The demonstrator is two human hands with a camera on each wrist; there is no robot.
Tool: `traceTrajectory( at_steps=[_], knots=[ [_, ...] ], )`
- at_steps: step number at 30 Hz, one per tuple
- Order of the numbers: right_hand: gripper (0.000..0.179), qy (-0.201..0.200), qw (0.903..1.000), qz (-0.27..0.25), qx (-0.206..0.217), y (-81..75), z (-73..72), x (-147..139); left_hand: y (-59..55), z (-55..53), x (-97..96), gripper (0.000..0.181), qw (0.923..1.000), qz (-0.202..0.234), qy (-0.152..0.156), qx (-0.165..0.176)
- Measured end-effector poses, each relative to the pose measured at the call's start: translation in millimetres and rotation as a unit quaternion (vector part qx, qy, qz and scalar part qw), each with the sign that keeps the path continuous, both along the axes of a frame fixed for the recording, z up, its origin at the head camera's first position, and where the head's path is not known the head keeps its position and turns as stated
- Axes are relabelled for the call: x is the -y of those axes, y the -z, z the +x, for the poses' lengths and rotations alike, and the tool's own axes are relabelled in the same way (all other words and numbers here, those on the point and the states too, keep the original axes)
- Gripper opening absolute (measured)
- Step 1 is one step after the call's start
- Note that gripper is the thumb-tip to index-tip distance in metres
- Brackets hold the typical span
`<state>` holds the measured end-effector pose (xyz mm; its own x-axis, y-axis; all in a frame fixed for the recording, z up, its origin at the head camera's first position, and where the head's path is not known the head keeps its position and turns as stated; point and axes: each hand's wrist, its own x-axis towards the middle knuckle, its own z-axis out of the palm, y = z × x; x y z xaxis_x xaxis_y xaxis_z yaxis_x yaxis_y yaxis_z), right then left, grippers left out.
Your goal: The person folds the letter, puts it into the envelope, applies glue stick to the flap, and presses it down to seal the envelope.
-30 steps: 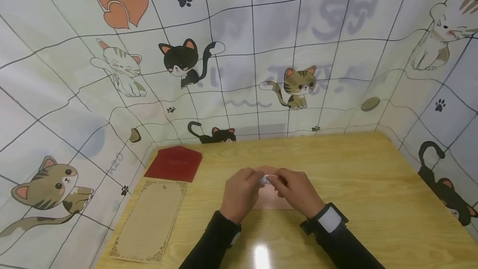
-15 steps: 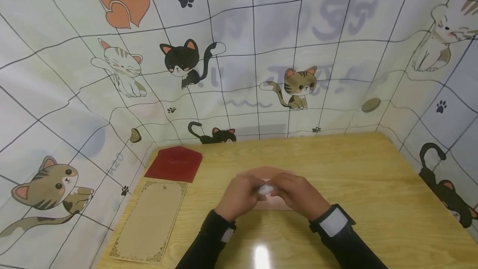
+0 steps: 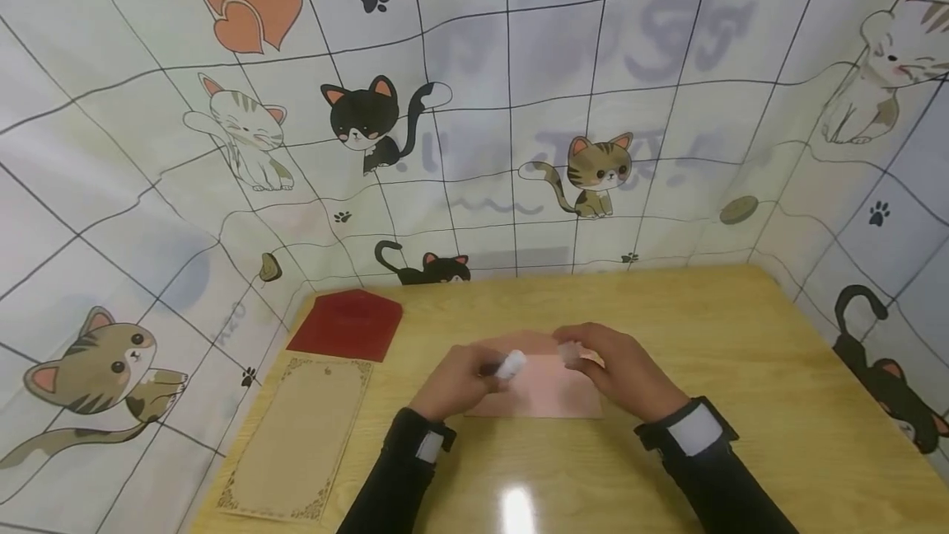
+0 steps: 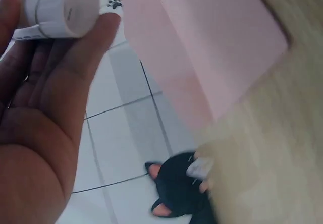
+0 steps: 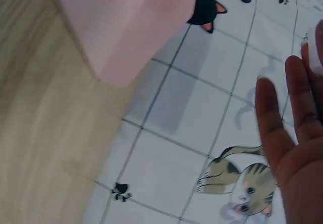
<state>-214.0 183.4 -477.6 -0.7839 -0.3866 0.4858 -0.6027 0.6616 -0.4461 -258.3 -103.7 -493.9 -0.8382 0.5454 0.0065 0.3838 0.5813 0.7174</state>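
Note:
In the head view, my left hand (image 3: 455,381) holds a white glue stick (image 3: 511,365) between thumb and fingers, tilted over the pink envelope's left side. Its round white end and printed label show in the left wrist view, where the glue stick (image 4: 68,11) is gripped at the upper left. My right hand (image 3: 619,369) pinches a small whitish cap (image 3: 570,353), apart from the stick, near the envelope's right edge. Most of this cap is cut off in the right wrist view. Below both hands lies the pink envelope (image 3: 544,394), its rounded flap pointing away from me.
A red envelope (image 3: 347,324) lies at the table's far left corner. Nearer sits a beige sheet with an ornate border (image 3: 296,439). A cat-printed, gridded sheet (image 3: 474,147) hangs behind the wooden table (image 3: 726,353) and along both sides.
My hands were together over the pink envelope and have moved apart. The cap has come off the glue stick, going right with my right hand while my left hand keeps the stick.

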Motion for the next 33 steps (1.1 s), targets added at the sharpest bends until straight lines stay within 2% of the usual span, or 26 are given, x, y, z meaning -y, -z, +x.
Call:
traceTrajectory(
  at_steps=[4,6,9,12,15,18,21,24,27,30,33],
  knots=[
    [0.037,0.066,0.9959,0.019,0.06,10.9,-2.1,-21.8,3.6,-0.4,0.8,0.029,0.9966,0.063,-0.013,0.052],
    [0.027,0.105,0.9901,0.022,0.091,13.8,-4.3,-32.9,3.0,-0.6,1.5,0.03,0.9936,0.088,-0.016,0.069],
    [0.022,0.153,0.9776,0.03,0.141,18.9,-6.5,-49.8,1.5,-0.2,2.2,0.032,0.9894,0.116,-0.016,0.086],
    [0.031,0.173,0.9641,0.04,0.197,24.7,-7.1,-64.1,1.0,0.0,2.7,0.032,0.9871,0.128,-0.02,0.094],
    [0.039,0.183,0.9529,0.058,0.235,29.6,-7.1,-73.7,1.9,-0.2,2.7,0.031,0.9864,0.129,-0.024,0.098],
    [0.037,0.195,0.9435,0.083,0.255,34.2,-7.5,-79.9,3.3,-0.3,2.6,0.033,0.9859,0.128,-0.029,0.104],
    [0.032,0.198,0.9394,0.092,0.264,39.0,-7.9,-84.3,4.4,-0.7,2.6,0.037,0.985,0.128,-0.031,0.111],
    [0.034,0.194,0.9411,0.086,0.263,42.9,-7.3,-86.8,5.3,-1.4,2.4,0.039,0.9845,0.13,-0.029,0.114],
    [0.046,0.197,0.9466,0.088,0.24,43.9,-6.3,-84.6,6.3,-1.8,1.7,0.035,0.9836,0.135,-0.029,0.116],
    [0.059,0.201,0.9587,0.077,0.186,39.9,-4.1,-71.3,6.8,-1.2,0.3,0.032,0.9788,0.158,-0.034,0.125],
    [0.059,0.183,0.9763,0.051,0.104,32.7,1.2,-42.1,7.2,0.2,-4.3,0.034,0.9688,0.201,-0.056,0.134]
  ],
)
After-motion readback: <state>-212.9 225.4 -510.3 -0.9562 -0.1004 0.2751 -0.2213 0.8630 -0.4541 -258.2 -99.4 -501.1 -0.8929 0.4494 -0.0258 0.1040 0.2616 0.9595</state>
